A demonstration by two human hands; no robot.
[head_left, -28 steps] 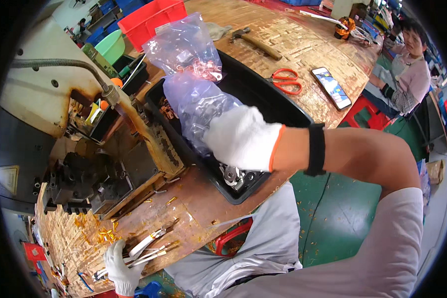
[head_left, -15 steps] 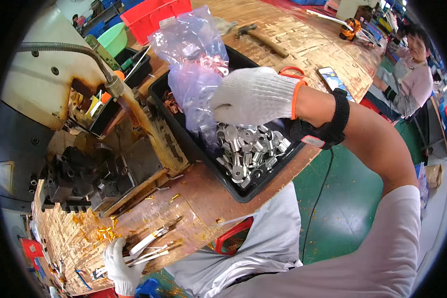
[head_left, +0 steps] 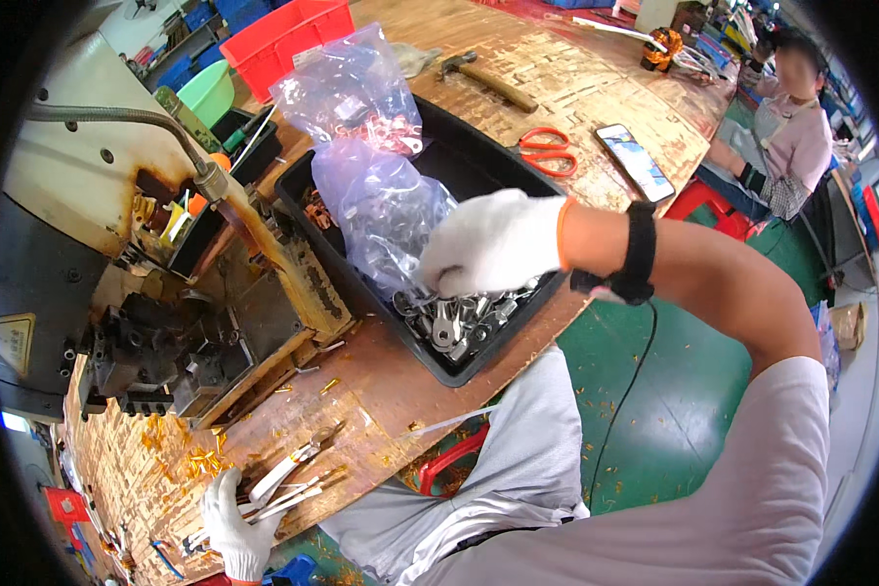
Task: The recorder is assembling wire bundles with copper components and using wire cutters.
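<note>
The worn wooden table carries a black tray whose near corner sticks out past the table's edge, above the person's lap. That looks like the biggest risk: a hard downward press from the right hand could tip the tray and spill its contents to the green floor.

To the left stands the rusted press machine, its dies close by; loose parts flicked out of the tray could land among them.

Inside the tray lie two clear plastic bags, the upper one holding reddish pieces, the lower one slumped against the white-gloved right hand. The hand is curled over a pile of silvery metal lugs in the tray's near corner, fingers bent down into them as if gathering a few; whether it actually grips any I cannot tell, since the glove covers the fingertips' catch. The bag could snag on the fingers and drag lugs out, or the lugs' edges could catch the glove.

The left hand, also gloved, rests at the table's lower edge, closed around a pair of long metal tweezers; they could slide off the edge if let go.

Hard to read: the bags' contents through crinkled plastic, the tray's far half behind the bags, and the lower left edge of the table, distorted by the lens.
</note>
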